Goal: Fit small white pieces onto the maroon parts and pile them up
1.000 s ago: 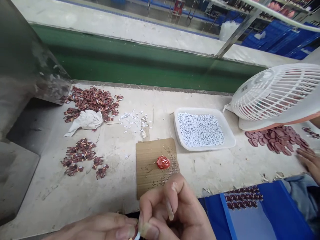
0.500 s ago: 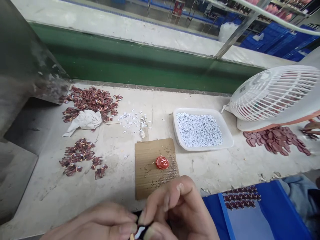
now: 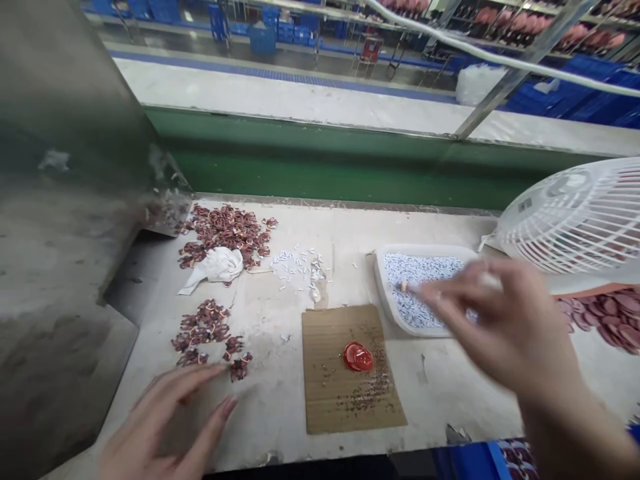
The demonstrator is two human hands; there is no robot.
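Observation:
My left hand (image 3: 165, 417) lies flat and spread on the table, its fingertips next to a small pile of dark red pieces (image 3: 207, 330). Over a white tray (image 3: 385, 257) of tiny white parts, my right hand (image 3: 493, 317) is blurred by motion; its fingers pinch a thin stick-like thing whose tip (image 3: 404, 287) points left. A red round blob (image 3: 358, 357) sits on a piece of cardboard (image 3: 350, 373) between my hands.
A larger heap of dark red pieces (image 3: 227, 230) with a white cloth (image 3: 216, 267) lies at the back left, loose white parts (image 3: 297, 263) beside it. A white fan (image 3: 575, 220) and flat red pieces (image 3: 607, 317) are at the right. A green conveyor belt (image 3: 320, 167) runs behind.
My hands were together low at the front edge, working a small piece. They have parted: the left went out toward the small red pile, the right to the white tray. The view tilted up.

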